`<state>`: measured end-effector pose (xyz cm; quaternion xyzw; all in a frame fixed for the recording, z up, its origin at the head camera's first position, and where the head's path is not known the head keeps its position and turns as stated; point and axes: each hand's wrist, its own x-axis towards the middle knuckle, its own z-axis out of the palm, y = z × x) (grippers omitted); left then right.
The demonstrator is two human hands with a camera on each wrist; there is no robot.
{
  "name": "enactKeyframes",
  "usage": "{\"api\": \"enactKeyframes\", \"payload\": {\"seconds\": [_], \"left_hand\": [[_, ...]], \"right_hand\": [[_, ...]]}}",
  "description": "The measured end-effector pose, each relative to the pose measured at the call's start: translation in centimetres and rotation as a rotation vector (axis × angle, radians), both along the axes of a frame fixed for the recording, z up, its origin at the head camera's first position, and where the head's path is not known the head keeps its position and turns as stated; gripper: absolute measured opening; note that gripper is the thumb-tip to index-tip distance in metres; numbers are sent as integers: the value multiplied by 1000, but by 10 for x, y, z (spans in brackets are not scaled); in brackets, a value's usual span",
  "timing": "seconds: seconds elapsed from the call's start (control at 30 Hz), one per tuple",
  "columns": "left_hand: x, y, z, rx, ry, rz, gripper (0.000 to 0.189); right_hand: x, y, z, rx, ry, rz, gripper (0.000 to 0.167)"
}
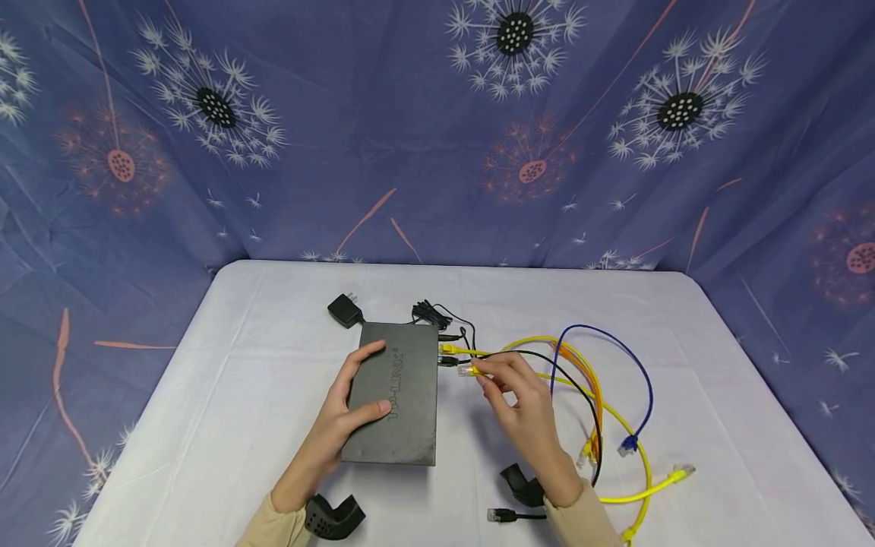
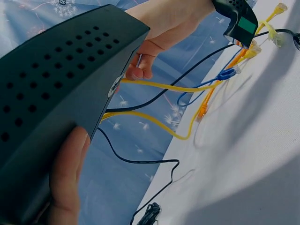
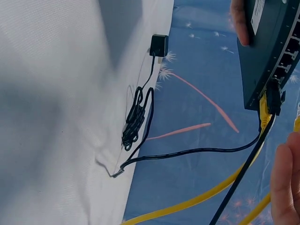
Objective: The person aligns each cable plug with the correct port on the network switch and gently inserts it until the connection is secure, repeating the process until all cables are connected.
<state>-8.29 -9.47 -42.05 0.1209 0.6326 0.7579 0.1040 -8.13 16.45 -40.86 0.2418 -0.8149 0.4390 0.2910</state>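
Observation:
My left hand point(image 1: 335, 418) grips a dark grey TP-LINK network switch point(image 1: 413, 403) by its left side, thumb and a finger over the top face. Its ports point(image 3: 287, 58) face right. A yellow network cable's plug point(image 1: 451, 349) and a black network cable's plug point(image 1: 447, 362) sit in neighbouring ports, beside a thin black power lead. My right hand point(image 1: 526, 403) pinches another yellow network cable by its clear-tipped plug point(image 1: 468, 371), a short way right of the ports. In the left wrist view, the vented side point(image 2: 58, 70) of the switch hides part of the left hand.
A black power adapter point(image 1: 345, 311) and its bundled cord point(image 1: 431, 314) lie behind the switch. To the right are a blue cable point(image 1: 649, 372), an orange cable point(image 1: 595, 380) and loose yellow plugs point(image 1: 680, 474). A black plug point(image 1: 502, 515) lies near the front. Each wrist wears a black mount point(image 1: 335, 518).

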Motion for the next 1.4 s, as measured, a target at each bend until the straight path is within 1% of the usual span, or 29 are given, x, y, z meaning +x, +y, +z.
{"api": "enactKeyframes", "payload": {"seconds": [0.13, 0.2, 0.3, 0.43, 0.6, 0.87, 0.97, 1.2, 1.4], "left_hand": [[1, 1, 1, 5, 1, 1, 73], [1, 1, 1, 6, 0, 2, 73], [2, 1, 2, 3, 1, 3, 73], [2, 1, 2, 1, 3, 4, 73], [2, 2, 2, 5, 2, 1, 73], [2, 4, 3, 0, 9, 1, 74], [2, 5, 4, 1, 14, -1, 74], [2, 6, 4, 0, 17, 0, 75], [3, 7, 3, 1, 7, -7, 76]], "right_hand": [[-1, -3, 1, 19, 24, 17, 30], [-1, -4, 2, 24, 32, 10, 31], [-1, -6, 3, 16, 41, 2, 31], [-2, -7, 3, 13, 54, 12, 30], [-4, -9, 2, 44, 95, 18, 26], [-5, -11, 1, 108, 117, -10, 18], [-5, -12, 1, 129, 118, -20, 17], [-5, -13, 2, 159, 101, -33, 22], [-3, -14, 3, 166, 84, -37, 22]]}}
